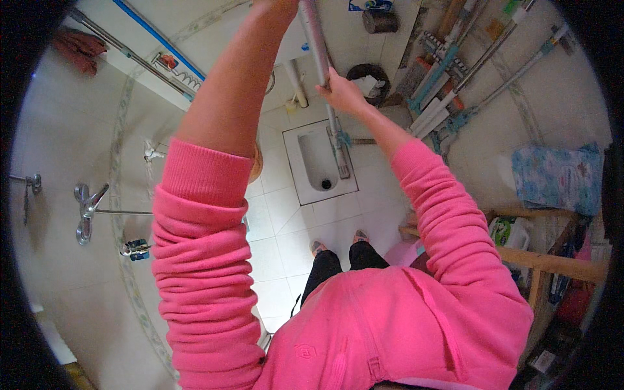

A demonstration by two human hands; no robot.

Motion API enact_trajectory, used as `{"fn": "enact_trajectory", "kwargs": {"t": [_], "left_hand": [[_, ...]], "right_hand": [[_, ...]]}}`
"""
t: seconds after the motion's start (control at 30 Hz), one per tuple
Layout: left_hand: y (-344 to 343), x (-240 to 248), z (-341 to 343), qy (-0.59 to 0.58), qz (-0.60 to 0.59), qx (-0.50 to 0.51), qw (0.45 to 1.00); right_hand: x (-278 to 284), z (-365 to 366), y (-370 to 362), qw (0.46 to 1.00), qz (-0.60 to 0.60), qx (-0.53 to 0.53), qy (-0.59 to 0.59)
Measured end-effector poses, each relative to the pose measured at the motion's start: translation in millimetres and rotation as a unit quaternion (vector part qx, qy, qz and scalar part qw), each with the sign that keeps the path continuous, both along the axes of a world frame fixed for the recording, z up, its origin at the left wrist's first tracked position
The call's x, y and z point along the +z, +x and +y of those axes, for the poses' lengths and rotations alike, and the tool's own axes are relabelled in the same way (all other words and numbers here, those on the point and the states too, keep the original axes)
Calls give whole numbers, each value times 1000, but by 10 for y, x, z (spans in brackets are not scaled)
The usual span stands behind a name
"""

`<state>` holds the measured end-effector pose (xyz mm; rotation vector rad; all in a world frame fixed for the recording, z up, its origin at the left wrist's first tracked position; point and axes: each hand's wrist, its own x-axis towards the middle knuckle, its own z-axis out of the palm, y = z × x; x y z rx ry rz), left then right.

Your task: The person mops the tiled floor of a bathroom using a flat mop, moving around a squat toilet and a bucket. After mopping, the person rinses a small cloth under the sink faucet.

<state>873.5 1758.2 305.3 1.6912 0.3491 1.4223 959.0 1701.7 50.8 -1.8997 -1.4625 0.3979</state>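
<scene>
My right hand (342,91) is closed around a long pale pole (316,49), with my arm stretched forward. The pole slants down from the top edge towards a white squat toilet (305,153) set in the tiled floor. Its lower end, a narrow flat head (343,169), lies over the right side of the basin; its exact kind is unclear. Only the base of my left hand (281,5) shows, at the top edge close to the pole's upper part. Its fingers are cut off by the frame.
A dark waste bin (369,81) with white paper stands beyond my right hand. Several mops and poles (442,84) lean at the far right. A wooden shelf (552,265) with bottles is at my right. A wall tap (88,211) and rails are at left.
</scene>
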Motion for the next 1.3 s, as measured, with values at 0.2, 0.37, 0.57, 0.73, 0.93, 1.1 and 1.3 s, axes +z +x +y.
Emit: {"fn": "enact_trajectory", "kwargs": {"t": [0.2, 0.37, 0.57, 0.73, 0.93, 1.1, 1.3], "left_hand": [[18, -12, 97, -16, -5, -17, 1000], [109, -36, 148, -4, -11, -10, 1000], [136, -18, 132, 18, 1, 28, 999], [94, -121, 45, -15, 0, 17, 1000], [259, -14, -96, -31, 6, 11, 999], [300, 0, -144, -42, -20, -28, 999], [390, -47, -179, -28, -44, -43, 998]], "right_hand": [[-53, 92, 29, 1000, -2, 17, -3], [-91, 67, 104, 999, -11, 20, -27], [-41, 85, 154, 999, -13, 24, -18], [11, 43, 84, 1000, 1, 15, -26], [-48, -19, 344, 999, -7, 33, 15], [115, -90, 302, 999, 7, 35, -8], [74, -178, 397, 999, 7, 46, 22]]}}
